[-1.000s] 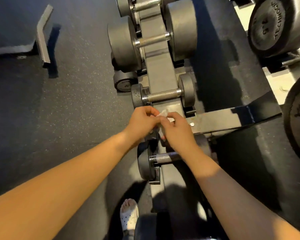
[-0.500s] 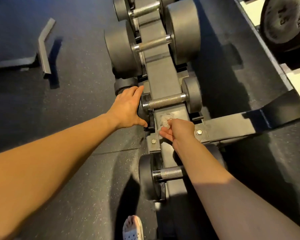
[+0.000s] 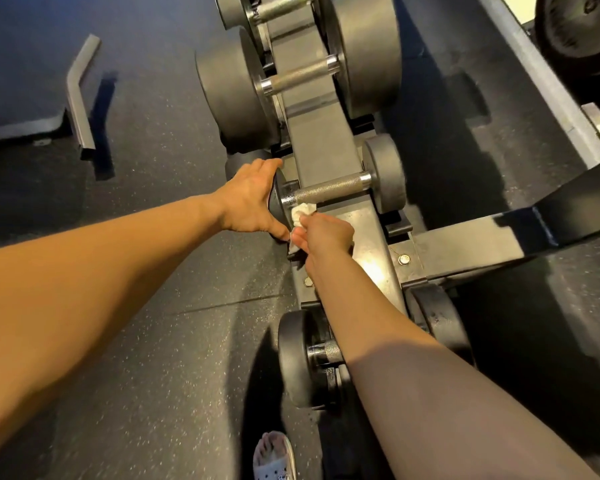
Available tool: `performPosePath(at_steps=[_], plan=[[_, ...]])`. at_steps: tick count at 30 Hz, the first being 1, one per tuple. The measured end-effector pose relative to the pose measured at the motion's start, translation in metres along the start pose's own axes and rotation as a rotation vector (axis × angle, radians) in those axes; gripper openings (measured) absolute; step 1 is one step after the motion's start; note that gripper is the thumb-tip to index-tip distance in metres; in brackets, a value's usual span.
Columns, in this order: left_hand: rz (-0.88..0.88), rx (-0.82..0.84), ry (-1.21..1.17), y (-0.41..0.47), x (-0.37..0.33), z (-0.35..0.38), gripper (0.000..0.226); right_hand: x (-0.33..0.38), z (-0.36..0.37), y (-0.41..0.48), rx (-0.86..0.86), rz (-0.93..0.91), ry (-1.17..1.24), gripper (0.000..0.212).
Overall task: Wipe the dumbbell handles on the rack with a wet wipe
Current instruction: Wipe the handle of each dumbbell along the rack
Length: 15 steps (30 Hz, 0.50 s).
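Your left grip [image 3: 246, 199] sits at 9 o'clock of the dumbbell [image 3: 333, 187] on the rack [image 3: 321, 140], your right grip [image 3: 326, 233] with the wipe [image 3: 302, 213] at 7, a second dumbbell [image 3: 302, 76] at 12.

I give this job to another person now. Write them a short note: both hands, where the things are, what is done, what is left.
Left hand rests on the left head of the small dumbbell, likely to steady it.
Right hand pinches the wipe, at the left end of its handle.
Done: cannot tell which handles are already clean.
Left: wipe along this handle, then the upper handles and the lower handle, half hidden by the right forearm.
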State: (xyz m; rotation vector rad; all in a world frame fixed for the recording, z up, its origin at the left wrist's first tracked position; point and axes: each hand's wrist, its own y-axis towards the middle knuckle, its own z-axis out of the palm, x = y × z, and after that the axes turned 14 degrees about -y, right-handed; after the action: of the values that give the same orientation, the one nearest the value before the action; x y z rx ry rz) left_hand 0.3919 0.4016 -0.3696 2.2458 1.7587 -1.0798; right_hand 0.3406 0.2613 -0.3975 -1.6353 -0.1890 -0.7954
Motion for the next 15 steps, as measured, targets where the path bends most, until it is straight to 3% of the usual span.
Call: performPosePath(at_steps=[6, 9, 11, 15], plan=[[-0.015, 0.014, -0.035, 0.001, -0.002, -0.003, 0.134, 0.021, -0.019, 0.008, 0.073, 0.004, 0.033, 0.012], [-0.020, 0.033, -0.050, 0.002, -0.002, -0.005, 0.133, 0.029, -0.030, 0.010, -0.076, -0.017, 0.214, 0.019], [-0.026, 0.038, -0.049, 0.002, -0.002, -0.005, 0.134, 0.029, -0.021, 0.002, -0.143, -0.056, 0.344, 0.009], [-0.033, 0.026, -0.039, 0.003, 0.000, -0.003, 0.137, 0.003, 0.006, -0.006, -0.062, -0.127, 0.028, 0.021]])
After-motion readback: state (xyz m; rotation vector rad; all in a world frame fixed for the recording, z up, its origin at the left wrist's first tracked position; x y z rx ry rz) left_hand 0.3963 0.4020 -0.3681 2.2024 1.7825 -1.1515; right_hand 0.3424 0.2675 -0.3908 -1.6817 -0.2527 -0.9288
